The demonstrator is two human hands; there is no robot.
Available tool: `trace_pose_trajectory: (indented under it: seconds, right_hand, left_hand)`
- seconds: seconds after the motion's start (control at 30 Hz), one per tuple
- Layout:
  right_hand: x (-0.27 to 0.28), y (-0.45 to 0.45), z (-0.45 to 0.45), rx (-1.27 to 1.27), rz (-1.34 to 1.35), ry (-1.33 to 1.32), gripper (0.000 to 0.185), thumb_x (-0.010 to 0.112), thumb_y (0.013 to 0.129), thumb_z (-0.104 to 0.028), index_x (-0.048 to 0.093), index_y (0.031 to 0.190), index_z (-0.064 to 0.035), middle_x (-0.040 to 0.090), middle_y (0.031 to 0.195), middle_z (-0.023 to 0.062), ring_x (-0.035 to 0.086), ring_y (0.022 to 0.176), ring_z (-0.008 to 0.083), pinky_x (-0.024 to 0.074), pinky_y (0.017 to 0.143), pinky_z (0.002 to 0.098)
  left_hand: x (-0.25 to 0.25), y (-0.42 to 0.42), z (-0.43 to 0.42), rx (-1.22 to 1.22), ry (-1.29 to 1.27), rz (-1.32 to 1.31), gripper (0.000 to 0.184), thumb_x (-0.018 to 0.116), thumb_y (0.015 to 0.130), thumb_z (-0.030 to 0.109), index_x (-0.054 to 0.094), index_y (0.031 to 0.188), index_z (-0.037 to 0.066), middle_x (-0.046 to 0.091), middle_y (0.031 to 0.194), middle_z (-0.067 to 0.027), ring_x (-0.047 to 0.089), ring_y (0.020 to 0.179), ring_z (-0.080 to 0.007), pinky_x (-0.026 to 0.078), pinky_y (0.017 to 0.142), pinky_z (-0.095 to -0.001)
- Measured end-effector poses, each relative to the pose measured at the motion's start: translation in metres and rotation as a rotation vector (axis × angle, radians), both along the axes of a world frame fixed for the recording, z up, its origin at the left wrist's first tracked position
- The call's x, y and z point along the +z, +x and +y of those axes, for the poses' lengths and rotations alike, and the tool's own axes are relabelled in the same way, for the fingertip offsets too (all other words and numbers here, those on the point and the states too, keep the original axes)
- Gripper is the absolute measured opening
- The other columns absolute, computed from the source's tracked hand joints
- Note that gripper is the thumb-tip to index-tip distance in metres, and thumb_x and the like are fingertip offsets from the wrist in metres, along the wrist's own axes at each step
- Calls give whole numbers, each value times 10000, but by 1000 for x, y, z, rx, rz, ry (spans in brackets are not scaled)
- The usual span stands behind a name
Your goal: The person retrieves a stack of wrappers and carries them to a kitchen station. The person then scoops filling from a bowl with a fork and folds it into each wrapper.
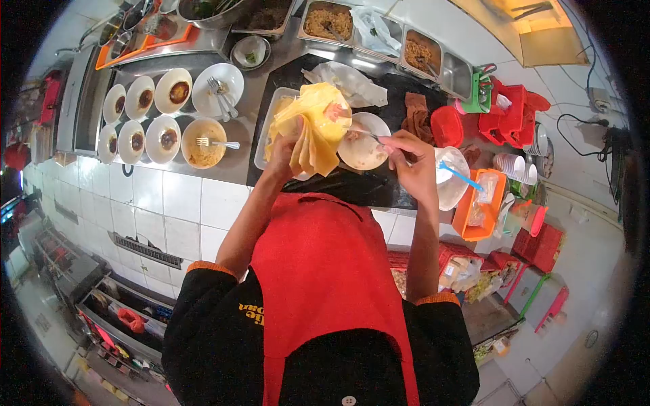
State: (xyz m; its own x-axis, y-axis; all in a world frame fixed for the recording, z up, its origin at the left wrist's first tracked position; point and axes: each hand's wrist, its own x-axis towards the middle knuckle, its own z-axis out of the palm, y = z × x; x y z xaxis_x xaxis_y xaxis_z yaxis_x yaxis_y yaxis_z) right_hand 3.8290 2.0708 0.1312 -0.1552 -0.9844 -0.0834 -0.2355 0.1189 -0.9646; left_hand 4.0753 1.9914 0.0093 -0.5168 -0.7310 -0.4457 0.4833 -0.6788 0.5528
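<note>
My left hand is closed around a fanned stack of thin yellow wonton wrappers. A small dab of pink filling lies on the top sheet. In my right hand is a slim metal utensil, its tip at the wrappers' right edge; I cannot tell whether it is a spoon or a knife. Below it stands a white bowl with smears of filling inside. A clear plastic tub with more yellow sheets sits behind my left hand.
Several white bowls with dark sauce stand in two rows at left, beside bowls with forks. Metal trays of food line the back. To the right are a brown cloth, red baskets, a blue spoon and an orange bin.
</note>
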Motion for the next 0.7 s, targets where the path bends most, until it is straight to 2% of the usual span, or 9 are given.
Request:
trace_pose_trajectory:
  seconds: [0.03, 0.07, 0.13, 0.37, 0.43, 0.47, 0.57, 0.63, 0.7]
  right_hand:
    - [6, 4, 0, 54, 25, 27, 278, 536, 882, 127, 716, 1055, 5, 633, 877, 60, 488, 645, 63, 382, 573, 197]
    - [5, 5, -2, 45, 27, 28, 278, 536, 882, 127, 716, 1055, 5, 633, 877, 60, 488, 645, 63, 382, 573, 197]
    - [1, 3, -14, 57, 130, -47, 334, 493, 864, 158, 720, 1047, -4, 633, 845, 51, 480, 618, 58, 369, 553, 191]
    - [-8, -2, -13, 43, 87, -3, 401, 456, 833, 186, 720, 1058, -14, 632, 836, 51, 501, 675, 58, 382, 589, 184]
    - [0, 17, -10, 6, 98, -135, 412, 471, 827, 188, 727, 1065, -32, 634, 869, 58, 510, 692, 65, 395, 600, 187]
    - [-6, 23, -10, 6, 99, -134, 412, 471, 827, 188, 727, 1065, -32, 634, 869, 58, 510, 692, 65, 395, 600, 187]
    - [-23, 30, -5, -28, 86, -269, 415, 491, 816, 188, 735, 1058, -46, 633, 906, 62, 520, 698, 70, 404, 602, 189]
    - [-24, 28, -4, -38, 108, -196, 397, 511, 812, 182, 744, 1034, -49, 632, 920, 66, 527, 712, 74, 409, 610, 191]
    - [-18, 23, -1, -37, 132, -142, 362, 524, 827, 167, 735, 1043, -34, 635, 924, 67, 530, 717, 78, 415, 623, 195]
  left_hand:
    - [5, -1, 2, -8, 1, 1, 311, 481, 999, 169, 535, 1237, -24, 636, 1134, -101, 665, 966, -207, 555, 851, -353]
    - [19, -2, 5, -75, -261, -220, 355, 470, 1010, 212, 535, 1253, -38, 630, 1168, -121, 653, 1016, -226, 540, 882, -357]
    - [29, -13, 7, 10, -239, -137, 382, 491, 1012, 228, 536, 1258, -60, 625, 1194, -129, 645, 1050, -223, 527, 901, -339]
    - [19, -7, 6, -39, -189, -89, 362, 499, 1006, 217, 510, 1278, -22, 619, 1180, -102, 639, 1044, -203, 512, 913, -330]
    - [6, -7, 9, -28, 71, 85, 396, 484, 1015, 290, 533, 1264, -14, 630, 1181, -118, 649, 1042, -227, 527, 918, -348]
    - [12, -8, 8, -28, 72, 85, 396, 484, 1015, 290, 533, 1264, -14, 630, 1181, -118, 649, 1042, -227, 527, 918, -348]
    - [18, -9, 4, -5, 146, 411, 445, 439, 1025, 361, 550, 1252, -5, 634, 1186, -140, 652, 1049, -255, 539, 913, -377]
    - [-15, -2, 1, -73, 158, 711, 561, 360, 1024, 426, 424, 1395, 10, 535, 1350, -185, 562, 1211, -327, 470, 1020, -461]
    - [-8, -2, 0, -16, 193, 646, 567, 359, 1023, 428, 416, 1401, 10, 534, 1353, -185, 562, 1211, -332, 471, 1018, -465]
